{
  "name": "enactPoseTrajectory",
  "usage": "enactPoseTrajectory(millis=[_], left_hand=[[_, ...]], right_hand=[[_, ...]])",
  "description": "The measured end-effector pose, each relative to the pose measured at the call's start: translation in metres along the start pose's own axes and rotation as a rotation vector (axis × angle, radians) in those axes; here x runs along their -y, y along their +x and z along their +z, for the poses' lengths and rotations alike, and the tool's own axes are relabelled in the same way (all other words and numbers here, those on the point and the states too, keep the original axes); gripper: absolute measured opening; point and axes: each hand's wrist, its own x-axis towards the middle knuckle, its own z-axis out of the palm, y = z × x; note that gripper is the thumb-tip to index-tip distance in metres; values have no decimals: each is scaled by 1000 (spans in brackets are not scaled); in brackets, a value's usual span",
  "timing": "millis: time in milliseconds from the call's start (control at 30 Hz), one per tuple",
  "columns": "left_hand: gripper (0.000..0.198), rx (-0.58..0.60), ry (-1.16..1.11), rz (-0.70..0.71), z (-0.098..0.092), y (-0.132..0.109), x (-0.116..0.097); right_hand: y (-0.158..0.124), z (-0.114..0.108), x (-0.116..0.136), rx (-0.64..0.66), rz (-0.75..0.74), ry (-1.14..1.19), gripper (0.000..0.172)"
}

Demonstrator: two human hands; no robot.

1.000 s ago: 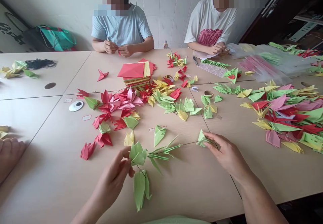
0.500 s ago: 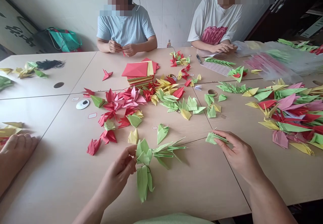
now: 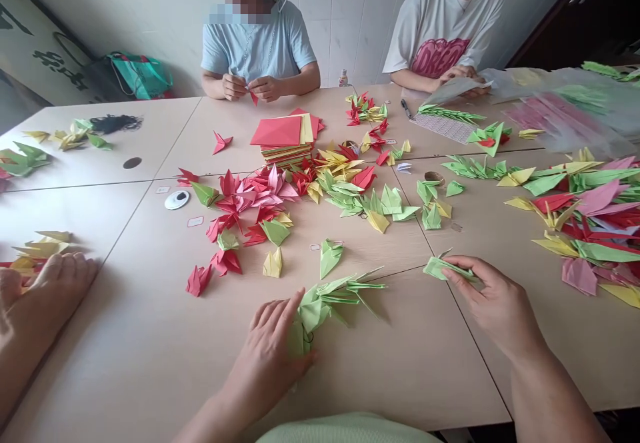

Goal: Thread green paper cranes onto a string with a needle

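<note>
My left hand [image 3: 267, 346] is wrapped round the lower part of a bunch of green paper cranes [image 3: 320, 303], its thumb in front and fingers behind. A dark thread loop shows at the bunch, and its pointed ends fan out to the right. To the right, my right hand [image 3: 495, 300] pinches folded green paper cranes [image 3: 439, 268] between thumb and fingers, just above the table; how many it holds I cannot tell. Between the hands and a little farther off lies a single green crane [image 3: 331, 258]. A yellow crane [image 3: 273, 263] rests left of it.
Red, pink, yellow and green cranes [image 3: 260, 193] lie heaped mid-table, before a stack of square paper [image 3: 280, 133]. More cranes [image 3: 585, 223] are piled at right. Another person's hand [image 3: 55, 290] is at the left edge. Two people sit opposite. A white disc [image 3: 177, 200] lies left.
My left hand has moved right and closed round the lower green cranes it was pinching at the side. My right hand still holds its green cranes. The whole view has shifted slightly.
</note>
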Motion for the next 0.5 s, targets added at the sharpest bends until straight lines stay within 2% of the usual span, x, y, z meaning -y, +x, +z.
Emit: enactPoseTrajectory(millis=[100,267,500], left_hand=[[83,0,22,-21,3,-3,1],[65,-37,17,-128,-11,-9,19],[58,-90,101,-179,-26,-16,37]], right_hand=[[0,-4,-3,-22,-14,-30,27],[0,-9,-5,-6,-8,-71,32],[-3,-3,-7,41,-72,-67,33]])
